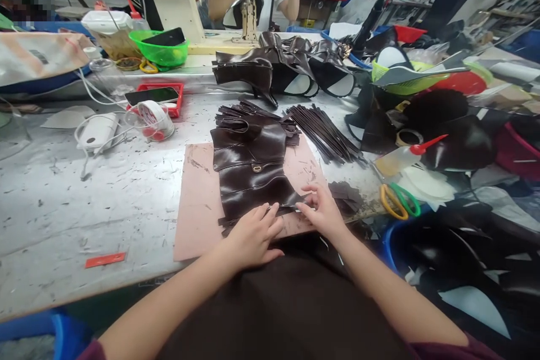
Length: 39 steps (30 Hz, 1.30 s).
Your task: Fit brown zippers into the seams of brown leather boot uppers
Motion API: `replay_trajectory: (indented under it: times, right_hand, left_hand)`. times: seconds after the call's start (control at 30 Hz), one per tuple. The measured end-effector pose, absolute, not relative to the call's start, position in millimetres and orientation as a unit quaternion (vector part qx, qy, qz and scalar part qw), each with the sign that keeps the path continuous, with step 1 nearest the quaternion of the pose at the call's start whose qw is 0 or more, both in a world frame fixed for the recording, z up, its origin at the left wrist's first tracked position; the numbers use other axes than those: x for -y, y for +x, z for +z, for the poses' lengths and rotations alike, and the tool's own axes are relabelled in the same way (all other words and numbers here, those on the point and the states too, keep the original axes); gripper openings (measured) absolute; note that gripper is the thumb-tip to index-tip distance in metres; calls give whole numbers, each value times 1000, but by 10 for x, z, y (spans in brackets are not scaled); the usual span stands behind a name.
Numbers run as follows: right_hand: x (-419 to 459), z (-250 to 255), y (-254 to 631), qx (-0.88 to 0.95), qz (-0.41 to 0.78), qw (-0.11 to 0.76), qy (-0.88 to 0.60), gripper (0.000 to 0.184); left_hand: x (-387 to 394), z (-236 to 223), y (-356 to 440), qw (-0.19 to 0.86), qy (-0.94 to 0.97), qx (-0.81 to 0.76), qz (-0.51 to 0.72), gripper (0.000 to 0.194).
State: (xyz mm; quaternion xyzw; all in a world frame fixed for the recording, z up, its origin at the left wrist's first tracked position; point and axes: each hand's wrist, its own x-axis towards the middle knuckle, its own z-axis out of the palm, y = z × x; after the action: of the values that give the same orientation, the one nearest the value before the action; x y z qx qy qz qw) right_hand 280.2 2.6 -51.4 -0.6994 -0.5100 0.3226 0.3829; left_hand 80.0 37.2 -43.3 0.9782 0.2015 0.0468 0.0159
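Dark leather piece (257, 183) lies on a pink board (196, 230), apparently to shield the tabletop (139, 202). Left hand (255, 234) presses its near edge, fingers loosely spread, seemingly steadying it; right hand (323, 211) has its corner between thumb and curled fingers.

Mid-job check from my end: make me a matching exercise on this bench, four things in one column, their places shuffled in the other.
1. Pink board
2. Red strip
3. Scissors
4. Green basket

A. near the front edge of the table, on the left
B. by the sewing machine's pale column
C. under the brown leather pieces
D. beside the blue bin, on the right

Pairs: 1-C; 2-A; 3-D; 4-B
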Motion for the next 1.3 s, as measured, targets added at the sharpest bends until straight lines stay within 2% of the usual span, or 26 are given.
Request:
replay_trajectory:
  times: [0.2,0.47,0.6,0.87,0.97,1.07,1.17,1.3]
  right_hand:
    - [-140,-485,2795,511,333,347,-712,15]
    - [-156,-462,2795,518,284,316,-742,15]
    - [-152,-473,2833,547,251,291,-744,11]
    - [-111,-547,2807,615,162,278,-720,13]
    - [-25,-581,2752,684,82,281,-668,18]
    - [56,-570,2916,734,46,214,-642,18]
    - [130,-499,3442,601,28,127,-789,23]
    - [243,-438,4278,422,3,65,-904,40]
  left_hand:
    - [-434,-415,882,6,981,-189,29,55]
    - [-522,-394,1051,-20,987,-159,9,51]
    - [-563,-395,1116,-18,986,-162,36,49]
    - [-631,-509,1167,-18,982,-174,75,71]
    - [-668,-446,1219,-30,984,-165,55,68]
    - [-693,-392,1260,-41,987,-147,47,60]
    - [-692,-401,1270,-43,986,-149,56,58]
    - [-659,-457,1244,-43,982,-169,79,65]
